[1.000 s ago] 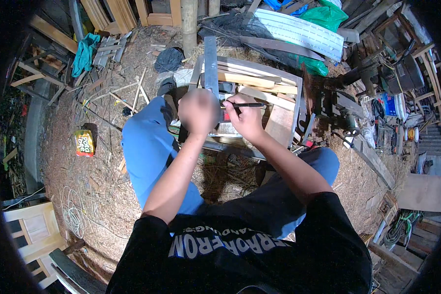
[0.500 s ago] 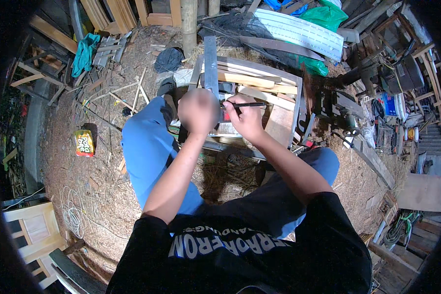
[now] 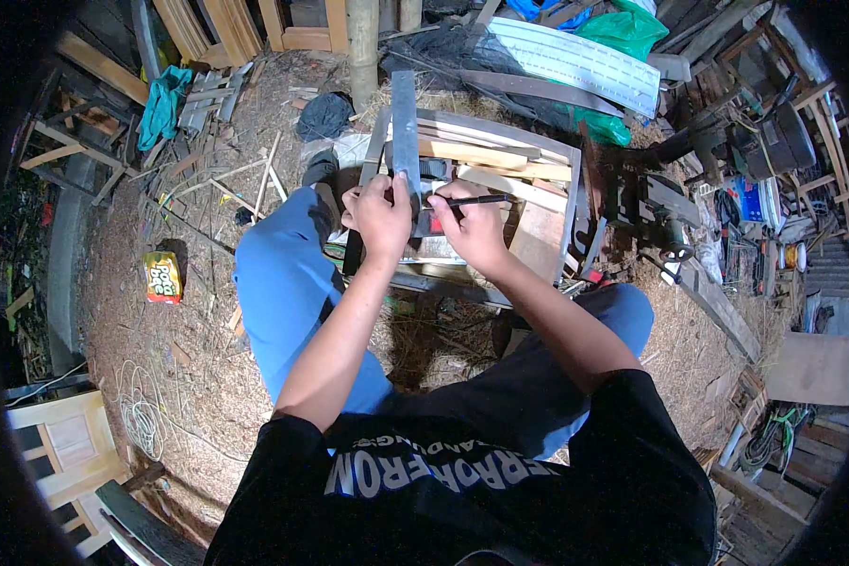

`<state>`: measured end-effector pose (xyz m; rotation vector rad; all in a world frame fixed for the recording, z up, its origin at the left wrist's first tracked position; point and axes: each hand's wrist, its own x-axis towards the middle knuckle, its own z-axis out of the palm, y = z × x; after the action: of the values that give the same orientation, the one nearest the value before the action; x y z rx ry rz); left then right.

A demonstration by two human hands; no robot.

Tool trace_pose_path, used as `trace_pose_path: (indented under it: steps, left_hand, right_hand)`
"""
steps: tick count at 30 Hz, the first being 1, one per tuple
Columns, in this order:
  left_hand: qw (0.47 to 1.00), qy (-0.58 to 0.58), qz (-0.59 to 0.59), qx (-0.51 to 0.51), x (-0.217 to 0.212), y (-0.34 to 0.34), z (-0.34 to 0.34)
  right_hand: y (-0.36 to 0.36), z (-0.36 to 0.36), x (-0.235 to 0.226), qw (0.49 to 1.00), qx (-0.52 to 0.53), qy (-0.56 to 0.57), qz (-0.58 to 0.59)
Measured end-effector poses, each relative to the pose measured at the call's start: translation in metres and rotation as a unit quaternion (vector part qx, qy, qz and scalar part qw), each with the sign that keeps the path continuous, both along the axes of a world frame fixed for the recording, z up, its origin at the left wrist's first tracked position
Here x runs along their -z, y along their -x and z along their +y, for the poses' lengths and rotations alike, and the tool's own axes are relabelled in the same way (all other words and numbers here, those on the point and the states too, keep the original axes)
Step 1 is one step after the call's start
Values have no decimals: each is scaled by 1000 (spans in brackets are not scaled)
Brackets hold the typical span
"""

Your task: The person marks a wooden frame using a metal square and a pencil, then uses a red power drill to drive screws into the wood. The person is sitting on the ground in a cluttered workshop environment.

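Over littered ground [image 3: 208, 354], the left hand [image 3: 383, 223] is gripping a grey bar [image 3: 405, 123] extending ahead; the right hand [image 3: 476, 234] is pinching a black pen [image 3: 482, 200] alongside.

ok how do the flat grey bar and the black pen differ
The flat grey bar is wide and much longer; the black pen is slim and short. The flat grey bar runs up the picture, while the black pen runs across. The left hand touches the flat grey bar; the right hand grips the black pen. Both look straight.
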<state>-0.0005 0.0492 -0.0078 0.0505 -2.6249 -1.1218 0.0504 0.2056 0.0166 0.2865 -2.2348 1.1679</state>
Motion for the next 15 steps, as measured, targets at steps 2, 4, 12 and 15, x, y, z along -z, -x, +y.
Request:
trace_pose_path:
  steps: [2, 4, 12, 15]
  left_hand:
    - [1000, 0, 2, 1, 1, 1, 0]
    - [1000, -3, 15, -1, 4, 2, -1]
    - [1000, -5, 18, 3, 5, 2, -1]
    - [1000, -3, 20, 7, 5, 2, -1]
  right_hand:
    - [1, 0, -1, 1000, 7, -4, 6]
    - [-1, -1, -3, 1000, -5, 7, -18]
    - [-1, -3, -6, 999, 3, 24, -45]
    - [-1, -2, -5, 997, -6, 25, -73]
